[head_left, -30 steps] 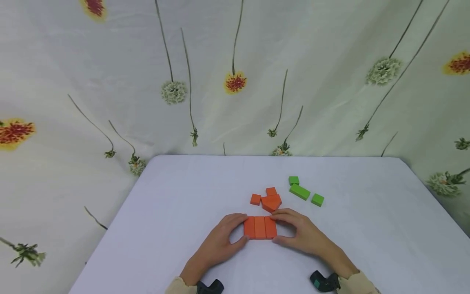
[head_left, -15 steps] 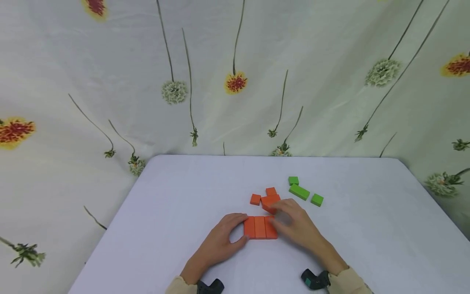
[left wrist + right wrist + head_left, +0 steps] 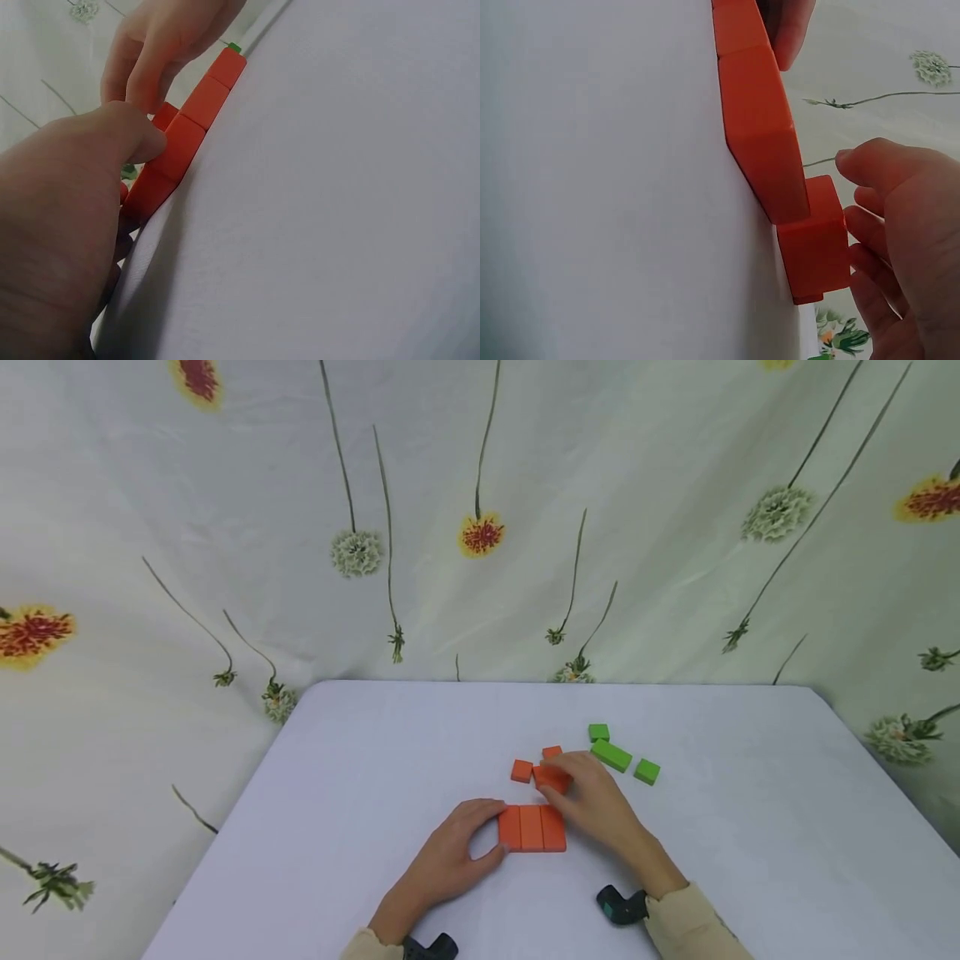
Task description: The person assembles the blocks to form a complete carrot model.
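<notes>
Three orange rectangular blocks point(image 3: 532, 828) lie side by side on the white table, flush in a row. My left hand point(image 3: 450, 852) holds the row's left end, thumb at the near corner and fingertips at the far one; its thumb point(image 3: 142, 139) presses an orange block in the left wrist view. Just beyond the row lies an orange angular block point(image 3: 551, 778). My right hand point(image 3: 600, 802) reaches over it, thumb and fingers spread around its sides. In the right wrist view that thumb point(image 3: 862, 161) stands apart from the orange angular block point(image 3: 814, 251), with the other fingers close beside it.
Two small orange cubes, one on the left point(image 3: 522, 771) and one behind point(image 3: 552, 751), sit by the angular block. Farther right lie a green cube point(image 3: 598, 732), a green bar point(image 3: 611, 756) and another green cube point(image 3: 647, 772). A flowered cloth point(image 3: 420, 527) hangs behind the table.
My right hand has let go of the row's right end and moved away from me and slightly left, over the orange angular block. The left hand has stayed at the row.
</notes>
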`<state>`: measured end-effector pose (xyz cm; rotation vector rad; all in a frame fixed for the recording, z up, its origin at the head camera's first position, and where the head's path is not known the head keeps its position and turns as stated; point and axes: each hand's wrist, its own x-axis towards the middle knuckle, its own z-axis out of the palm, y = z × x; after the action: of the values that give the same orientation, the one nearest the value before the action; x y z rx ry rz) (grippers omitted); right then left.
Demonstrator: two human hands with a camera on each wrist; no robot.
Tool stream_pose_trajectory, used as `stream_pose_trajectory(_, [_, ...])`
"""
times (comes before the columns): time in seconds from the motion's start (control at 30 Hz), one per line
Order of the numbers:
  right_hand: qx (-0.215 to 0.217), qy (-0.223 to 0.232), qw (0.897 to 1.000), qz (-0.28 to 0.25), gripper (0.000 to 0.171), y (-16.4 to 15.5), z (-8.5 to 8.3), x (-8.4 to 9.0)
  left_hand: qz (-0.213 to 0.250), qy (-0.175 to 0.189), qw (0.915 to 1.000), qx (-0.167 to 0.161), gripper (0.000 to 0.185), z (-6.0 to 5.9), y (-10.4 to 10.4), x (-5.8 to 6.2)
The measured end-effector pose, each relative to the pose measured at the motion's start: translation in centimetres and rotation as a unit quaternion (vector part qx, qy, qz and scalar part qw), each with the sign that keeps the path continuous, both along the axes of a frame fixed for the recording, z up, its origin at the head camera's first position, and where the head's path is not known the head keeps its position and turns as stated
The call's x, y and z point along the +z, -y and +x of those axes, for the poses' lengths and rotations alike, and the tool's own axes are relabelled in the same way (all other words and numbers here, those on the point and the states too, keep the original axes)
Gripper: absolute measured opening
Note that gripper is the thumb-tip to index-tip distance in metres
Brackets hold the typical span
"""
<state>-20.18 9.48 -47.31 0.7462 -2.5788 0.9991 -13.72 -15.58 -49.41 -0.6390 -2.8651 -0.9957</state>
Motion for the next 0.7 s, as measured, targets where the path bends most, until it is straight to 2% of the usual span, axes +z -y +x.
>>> stream_pose_trajectory(0.33, [-0.03,0.07,0.996,0.049,0.037,1.9,-1.5,0.4,0.008,0.004,1.0,-0.004,0.052,0.0,0.1,0.0])
stream_pose_trajectory(0.7, [-0.047,0.083,0.992,0.082,0.034,3.0,-2.2,0.1,0.015,-0.001,0.9999,-0.008,0.052,0.1,0.2,0.1])
